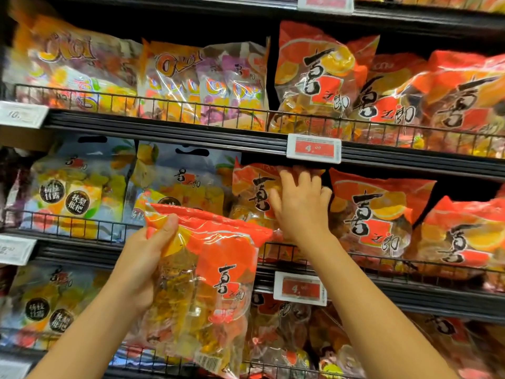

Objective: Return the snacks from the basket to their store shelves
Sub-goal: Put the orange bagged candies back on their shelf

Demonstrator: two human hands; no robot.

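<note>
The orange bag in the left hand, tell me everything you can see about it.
The orange bag is a glossy plastic snack pack: orange-red top with a sealed strip, black brush-style characters, and a clear lower part showing yellow and amber pieces. A barcode sits near its bottom edge. It hangs tilted in front of the shelves, crinkled and unopened as far as shows. The left hand holds its upper left corner, thumb on the front. The right hand does not touch it; it is on a shelved bag behind.

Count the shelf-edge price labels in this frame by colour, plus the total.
Red labels: 3 (the top one is cut off by the frame edge)
White labels: 3 (all at the left edge, blurred)
Total: 6
</note>
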